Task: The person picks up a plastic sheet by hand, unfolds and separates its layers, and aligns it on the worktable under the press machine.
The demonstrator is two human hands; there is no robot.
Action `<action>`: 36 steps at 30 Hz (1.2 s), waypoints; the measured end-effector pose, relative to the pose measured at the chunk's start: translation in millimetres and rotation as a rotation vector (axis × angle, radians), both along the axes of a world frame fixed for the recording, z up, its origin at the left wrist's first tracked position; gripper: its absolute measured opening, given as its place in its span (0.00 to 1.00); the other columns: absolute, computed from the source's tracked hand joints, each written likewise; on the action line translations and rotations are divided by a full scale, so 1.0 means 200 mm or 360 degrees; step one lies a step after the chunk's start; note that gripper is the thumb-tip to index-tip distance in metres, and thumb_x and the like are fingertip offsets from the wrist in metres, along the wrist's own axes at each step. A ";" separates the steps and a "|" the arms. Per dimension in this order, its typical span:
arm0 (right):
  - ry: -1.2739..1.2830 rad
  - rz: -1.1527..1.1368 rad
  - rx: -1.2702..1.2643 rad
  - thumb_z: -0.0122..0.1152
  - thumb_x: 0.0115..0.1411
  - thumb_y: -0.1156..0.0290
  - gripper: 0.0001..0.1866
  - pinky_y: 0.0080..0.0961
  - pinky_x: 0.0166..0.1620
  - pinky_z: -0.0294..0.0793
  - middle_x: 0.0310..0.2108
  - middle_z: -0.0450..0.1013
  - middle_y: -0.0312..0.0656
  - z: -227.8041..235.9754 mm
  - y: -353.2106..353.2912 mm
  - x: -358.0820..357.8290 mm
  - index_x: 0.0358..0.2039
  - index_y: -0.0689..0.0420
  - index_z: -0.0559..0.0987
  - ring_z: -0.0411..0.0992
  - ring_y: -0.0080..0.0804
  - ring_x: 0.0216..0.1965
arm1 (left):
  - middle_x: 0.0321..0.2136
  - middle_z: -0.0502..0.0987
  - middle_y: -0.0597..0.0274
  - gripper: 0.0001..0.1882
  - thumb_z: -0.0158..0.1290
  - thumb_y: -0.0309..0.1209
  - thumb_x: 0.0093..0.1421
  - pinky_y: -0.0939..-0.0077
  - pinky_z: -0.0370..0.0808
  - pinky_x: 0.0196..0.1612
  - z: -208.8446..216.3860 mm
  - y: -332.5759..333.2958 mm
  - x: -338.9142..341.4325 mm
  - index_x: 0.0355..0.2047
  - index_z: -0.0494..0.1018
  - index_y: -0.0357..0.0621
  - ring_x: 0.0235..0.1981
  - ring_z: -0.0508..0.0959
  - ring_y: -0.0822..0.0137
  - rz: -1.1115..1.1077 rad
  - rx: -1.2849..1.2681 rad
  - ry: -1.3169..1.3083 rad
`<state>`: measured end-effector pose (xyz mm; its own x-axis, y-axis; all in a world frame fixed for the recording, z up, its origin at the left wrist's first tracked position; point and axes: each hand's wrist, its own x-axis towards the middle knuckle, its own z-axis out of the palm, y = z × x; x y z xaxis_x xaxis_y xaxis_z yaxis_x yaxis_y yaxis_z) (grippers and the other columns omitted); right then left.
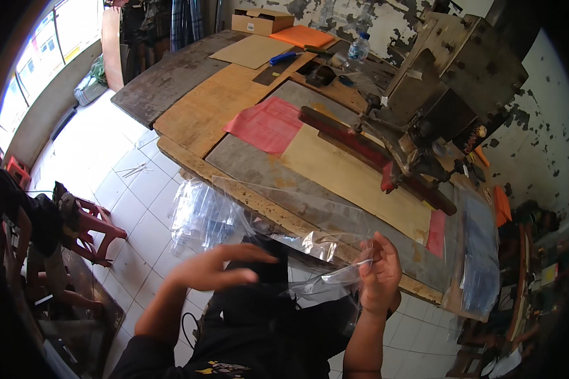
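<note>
My right hand (379, 278) pinches the edge of a clear plastic sheet (325, 247) between thumb and fingers. The sheet is see-through and glossy, and it sags in folds over my lap and the table's front edge; where it ends is hard to make out. My left hand (216, 268) hovers left of it, fingers stretched out and apart, with nothing in them. Just beyond that hand, a pile of clear plastic pieces (199, 215) hangs at the table's front edge. Another stack of clear plastic sheets (478, 259) lies at the table's right end.
A heavy press (452, 76) with a long red-brown bar (360, 145) stands over a tan strip (354, 180) and pink cloth (265, 124) on the table. Farther back are a water bottle (358, 49), a blue-handled tool (286, 57) and a cardboard box (259, 21). A red stool (95, 230) stands left.
</note>
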<state>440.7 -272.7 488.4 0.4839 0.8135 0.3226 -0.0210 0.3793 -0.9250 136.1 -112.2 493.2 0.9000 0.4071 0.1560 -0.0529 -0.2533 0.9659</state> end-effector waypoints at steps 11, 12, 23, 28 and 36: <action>-0.0450 -0.0049 -0.0087 0.84 0.48 0.47 0.47 0.21 0.43 0.74 0.53 0.73 0.42 0.04 -0.06 -0.10 0.61 0.63 0.77 0.75 0.25 0.42 | 0.55 0.82 0.52 0.24 0.59 0.37 0.72 0.66 0.74 0.62 0.07 -0.26 0.40 0.64 0.73 0.39 0.59 0.78 0.66 0.0105 -0.0399 -0.0278; -0.0575 -0.0062 -0.0126 0.84 0.47 0.47 0.47 0.21 0.42 0.73 0.53 0.73 0.42 0.03 -0.06 -0.11 0.61 0.62 0.77 0.75 0.25 0.41 | 0.53 0.83 0.54 0.23 0.60 0.37 0.72 0.67 0.74 0.61 0.10 -0.27 0.39 0.63 0.74 0.39 0.58 0.78 0.67 0.0144 -0.0405 -0.0268; -0.0609 0.0101 -0.0226 0.84 0.50 0.54 0.40 0.22 0.39 0.72 0.43 0.77 0.40 0.00 -0.08 -0.10 0.59 0.60 0.80 0.76 0.25 0.35 | 0.53 0.84 0.65 0.08 0.68 0.34 0.61 0.39 0.52 0.74 0.19 -0.15 0.30 0.37 0.80 0.51 0.64 0.77 0.59 0.0438 0.0533 -0.0245; -0.0856 0.0209 -0.0455 0.83 0.52 0.70 0.29 0.19 0.35 0.72 0.33 0.76 0.36 0.01 -0.13 -0.09 0.55 0.57 0.84 0.73 0.22 0.31 | 0.46 0.87 0.68 0.05 0.69 0.32 0.58 0.49 0.64 0.68 0.18 -0.11 0.28 0.34 0.83 0.53 0.57 0.82 0.61 0.0524 0.0740 -0.0328; -0.1079 -0.0072 -0.0351 0.85 0.52 0.70 0.26 0.17 0.33 0.73 0.33 0.73 0.35 0.01 -0.16 -0.13 0.52 0.58 0.85 0.73 0.21 0.31 | 0.31 0.86 0.74 0.11 0.73 0.32 0.53 0.70 0.69 0.43 0.16 -0.16 0.34 0.37 0.85 0.55 0.33 0.83 0.72 0.0925 0.1161 -0.0442</action>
